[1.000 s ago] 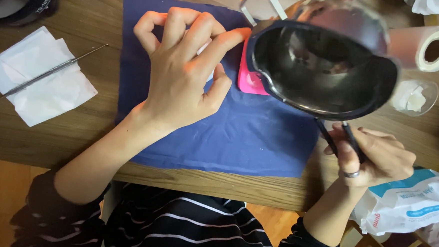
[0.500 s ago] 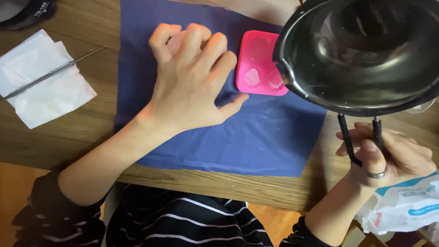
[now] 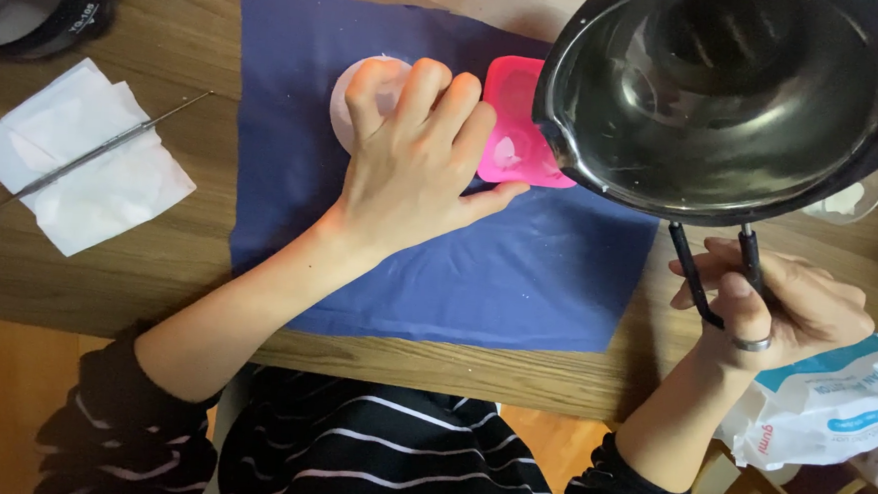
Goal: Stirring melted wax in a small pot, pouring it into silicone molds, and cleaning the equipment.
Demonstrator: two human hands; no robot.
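Right hand (image 3: 776,305) grips the rigid metal pouring pot (image 3: 727,102) by its wire handle (likely slosh-prone); spread left hand (image 3: 413,165) steadies the soft pink mould (image 3: 515,131).

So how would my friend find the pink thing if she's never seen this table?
Start at the big dark blue cloth spread on the wooden table. Near its top edge, the pink mould lies under the left hand's fingertips, beside a pale round disc. It is the only bright pink, square-cornered thing there, just below the spout of the dark metal pot.

Glossy metal pot (image 3: 727,102), matt cloth (image 3: 458,268) (blue), wood table (image 3: 157,282).
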